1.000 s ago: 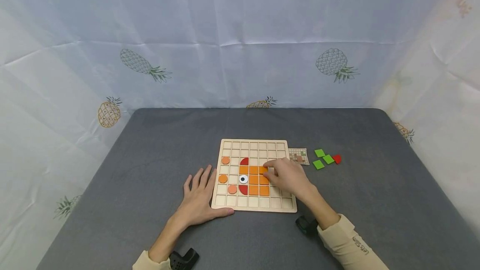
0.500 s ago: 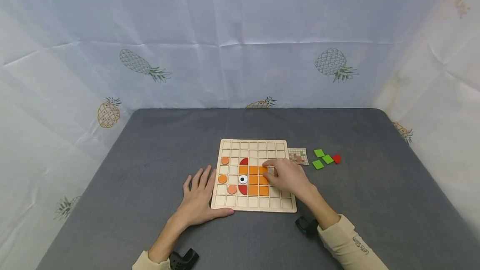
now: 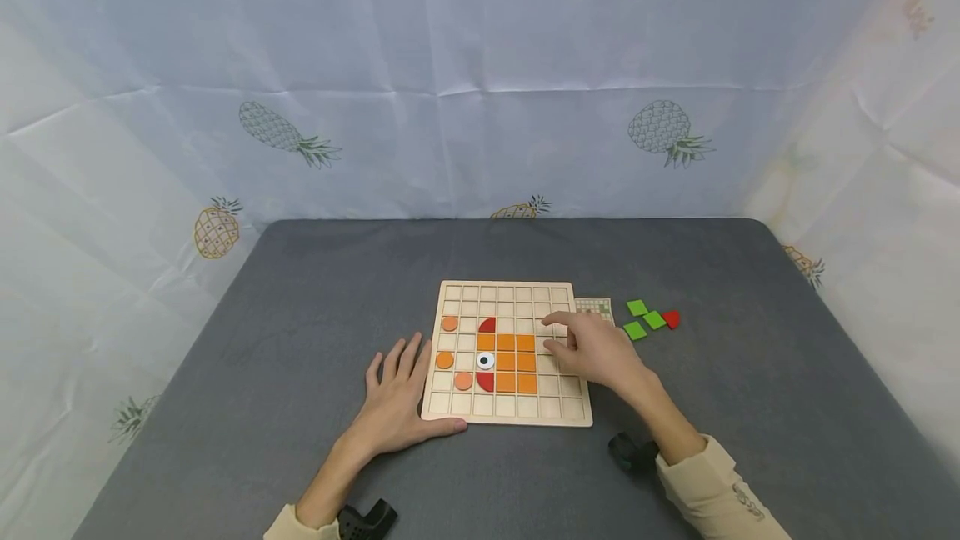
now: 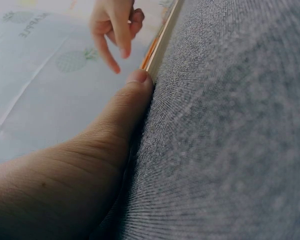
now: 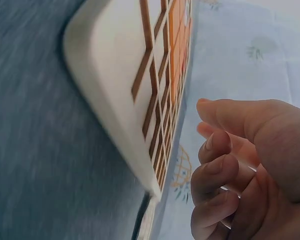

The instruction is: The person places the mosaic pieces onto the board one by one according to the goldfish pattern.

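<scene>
A wooden grid board [image 3: 555, 411] lies on the table, bearing several orange square tiles [image 3: 527, 362], two red quarter-round tiles [image 3: 487, 325], a white eye disc [image 3: 485, 361] and three orange discs [image 3: 445, 360]. Beside its left edge my left hand [image 3: 396, 407] rests flat, fingers spread, thumb against the near left corner. Over the board's right part hovers my right hand [image 3: 600, 350], thumb and forefinger apart with nothing visible between them. In the right wrist view its other fingers [image 5: 215, 172] are loosely curled, off the board.
A small printed grid card [image 3: 597, 305] sticks out past the board's right edge, partly behind the right hand. Further right lie three green tiles [image 3: 637, 307] and a red tile [image 3: 671, 320]. A pineapple-print cloth [image 3: 480, 148] hangs behind the grey table [image 3: 360, 273].
My right hand has left the top right orange tile, moving right and up with its fingertips parted. That tile now sits in its cell. The left hand stays put.
</scene>
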The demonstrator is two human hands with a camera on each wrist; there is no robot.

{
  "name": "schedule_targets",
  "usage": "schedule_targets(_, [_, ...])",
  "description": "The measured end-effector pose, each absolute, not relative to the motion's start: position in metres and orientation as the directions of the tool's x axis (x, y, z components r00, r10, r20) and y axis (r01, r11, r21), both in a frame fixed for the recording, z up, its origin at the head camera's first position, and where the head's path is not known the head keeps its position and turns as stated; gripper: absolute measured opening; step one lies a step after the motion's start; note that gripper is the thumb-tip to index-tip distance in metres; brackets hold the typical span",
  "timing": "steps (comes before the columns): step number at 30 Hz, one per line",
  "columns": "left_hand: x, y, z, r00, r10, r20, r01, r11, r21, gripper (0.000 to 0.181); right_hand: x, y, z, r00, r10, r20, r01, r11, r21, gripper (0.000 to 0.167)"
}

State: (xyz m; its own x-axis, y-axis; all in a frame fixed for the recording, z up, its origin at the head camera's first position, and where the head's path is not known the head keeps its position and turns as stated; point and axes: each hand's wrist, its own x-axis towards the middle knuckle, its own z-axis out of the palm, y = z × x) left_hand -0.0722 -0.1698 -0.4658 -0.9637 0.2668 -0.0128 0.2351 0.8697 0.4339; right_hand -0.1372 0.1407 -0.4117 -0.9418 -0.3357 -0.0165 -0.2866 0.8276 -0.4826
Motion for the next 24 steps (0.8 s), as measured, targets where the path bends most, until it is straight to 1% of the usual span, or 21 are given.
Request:
schedule_targets(10, [-0.072,-0.169,-0.465,-0.964,0.265,-0.026,0.227,0.869,0.44,0.126,-0.136,0.185,-0.406,-0.949,-0.31,0.05,-0.289,0.8,-0.525,0.038])
schedule_targets(17, [-0.072,-0.17,-0.463,-0.963,0.267,-0.048,0.22,0.873,0.436,0.126,-0.136,0.207,-0.408,-0.961,-0.271,0.055,-0.261,0.825,-0.501,0.04])
schedule_targets(20, [-0.072,-0.17,-0.463,-0.963,0.266,-0.052,0.218,0.875,0.431,0.127,-0.135,0.213,-0.41,-0.962,-0.268,0.047,-0.254,0.825,-0.506,0.043])
schedule_targets(24, [-0.072,-0.17,-0.462,-0.963,0.262,-0.058,0.213,0.878,0.429,0.127,-0.136,0.219,-0.413,-0.966,-0.255,0.032,-0.236,0.831,-0.504,0.043])
